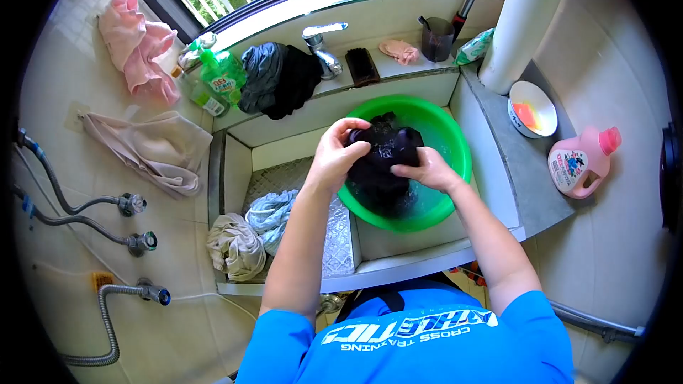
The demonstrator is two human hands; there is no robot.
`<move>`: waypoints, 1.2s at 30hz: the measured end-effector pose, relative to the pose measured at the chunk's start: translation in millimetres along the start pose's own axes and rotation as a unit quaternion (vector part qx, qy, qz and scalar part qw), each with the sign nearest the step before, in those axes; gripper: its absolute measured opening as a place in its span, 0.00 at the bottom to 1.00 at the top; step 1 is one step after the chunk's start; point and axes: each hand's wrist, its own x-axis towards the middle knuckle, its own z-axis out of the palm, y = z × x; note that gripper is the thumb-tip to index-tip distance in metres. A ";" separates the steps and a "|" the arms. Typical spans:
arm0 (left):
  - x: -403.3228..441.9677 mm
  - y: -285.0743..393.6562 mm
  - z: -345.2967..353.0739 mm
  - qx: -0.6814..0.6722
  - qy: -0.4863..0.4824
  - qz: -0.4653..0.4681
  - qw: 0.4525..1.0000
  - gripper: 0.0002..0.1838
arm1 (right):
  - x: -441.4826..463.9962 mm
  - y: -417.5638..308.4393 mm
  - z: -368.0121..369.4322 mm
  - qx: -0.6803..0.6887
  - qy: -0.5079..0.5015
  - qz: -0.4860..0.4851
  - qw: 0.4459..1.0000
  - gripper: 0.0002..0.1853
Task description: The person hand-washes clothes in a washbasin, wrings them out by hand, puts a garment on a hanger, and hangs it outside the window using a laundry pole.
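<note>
A wet black garment (380, 163) is held up over a green plastic basin (461, 163) that has cloudy water in it. Its lower part hangs down into the basin. On the garment's left side, my left hand (341, 153) is closed with thumb and fingers pinching the cloth. My right hand (427, 169) grips the opposite side, thumb toward me and fingers partly hidden behind the fabric. What kind of garment it is cannot be made out.
Wrung clothes (238, 245) lie on the sink's left washboard. A faucet (324, 53), dark clothes (277, 78), a brush (361, 67) and a green soap bottle (222, 74) line the back ledge. On the right ledge stand a bowl (523, 121) and a pink detergent bottle (580, 163).
</note>
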 end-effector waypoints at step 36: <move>-6.7 -55.8 42.0 0.352 -0.030 0.114 0.929 0.11 | 10.5 36.5 -100.9 -0.106 0.050 -0.091 0.989 0.23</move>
